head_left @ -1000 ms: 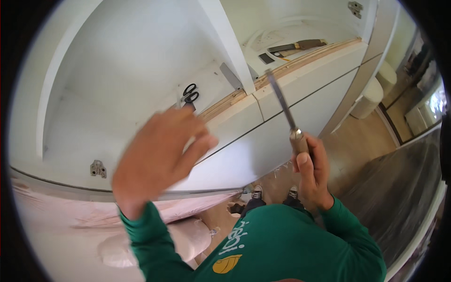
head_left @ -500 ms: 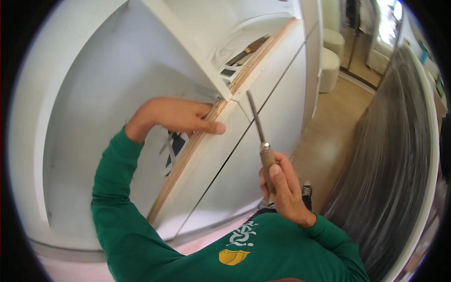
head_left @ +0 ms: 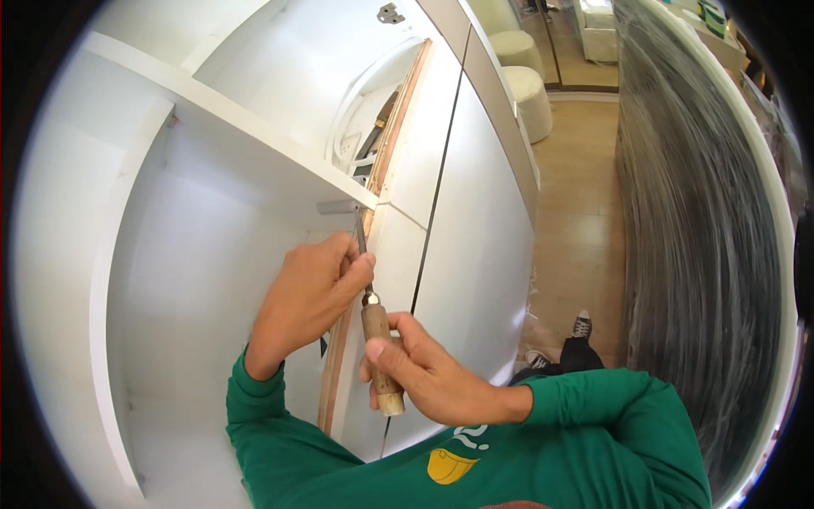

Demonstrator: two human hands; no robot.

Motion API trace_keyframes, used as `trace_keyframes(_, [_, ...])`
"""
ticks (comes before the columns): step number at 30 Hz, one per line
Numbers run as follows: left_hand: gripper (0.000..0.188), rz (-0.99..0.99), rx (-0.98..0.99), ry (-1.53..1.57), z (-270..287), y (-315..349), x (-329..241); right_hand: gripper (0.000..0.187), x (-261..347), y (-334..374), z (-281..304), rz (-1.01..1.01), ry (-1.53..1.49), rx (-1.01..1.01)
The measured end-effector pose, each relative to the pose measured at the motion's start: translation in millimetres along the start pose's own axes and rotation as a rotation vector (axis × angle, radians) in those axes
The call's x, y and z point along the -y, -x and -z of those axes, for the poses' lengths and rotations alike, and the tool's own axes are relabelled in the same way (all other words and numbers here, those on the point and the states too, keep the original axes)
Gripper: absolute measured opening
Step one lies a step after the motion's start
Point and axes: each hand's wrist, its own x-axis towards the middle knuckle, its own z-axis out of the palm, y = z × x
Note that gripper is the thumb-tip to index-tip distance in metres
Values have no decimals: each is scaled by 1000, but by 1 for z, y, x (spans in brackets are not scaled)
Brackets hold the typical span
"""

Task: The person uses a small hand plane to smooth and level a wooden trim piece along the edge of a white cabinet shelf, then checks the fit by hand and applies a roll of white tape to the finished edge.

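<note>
A chisel (head_left: 374, 321) with a wooden handle and narrow steel blade slants over the white cabinet's raw wood edge (head_left: 333, 373). My right hand (head_left: 441, 383) is wrapped around its handle. Closed fingers of my left hand (head_left: 307, 293) are at the blade, seeming to pinch it; the fingertips are partly hidden. The blade's tip reaches the wood edge close to where a white divider board (head_left: 263, 146) meets it. Beside the tip, a small grey cylindrical fitting (head_left: 337, 207) sits under that board. White front panels (head_left: 398, 254) with dark gaps run along the edge's right side.
Dark-handled tools (head_left: 387, 109) lie in the far compartment, near a metal hinge plate (head_left: 391, 13). To the right stands a large dark panel wrapped in clear plastic (head_left: 704, 212). Cream stools (head_left: 527, 102) stand beyond the wood floor (head_left: 577, 195).
My left hand has let go of the wood edge and moved to the chisel's blade. The right hand has brought the chisel left, its tip to the edge. The view has shifted.
</note>
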Motion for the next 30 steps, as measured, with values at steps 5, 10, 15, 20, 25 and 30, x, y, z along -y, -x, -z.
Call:
trace_keyframes(5, [37,-21,83,-80,-2,-8,15,100,-7,9,-7,-10,173,13])
trace_keyframes(10, [38,-32,92,-1,-3,-10,30,106,-6,16,-11,271,708,36])
trace_keyframes(15, [40,27,177,130,2,-11,48,67,-3,9,-22,380,1495,228])
trace_keyframes(20, [42,49,241,190,10,-16,45,26,-14,-30,-2,1322,1821,209])
trace_keyframes(25, [39,17,243,284,6,-19,58,30,-16,-87,-4,1490,1490,509])
trace_keyframes(30, [41,8,189,194,9,-9,52,46,-21,-95,-14,1521,1424,469])
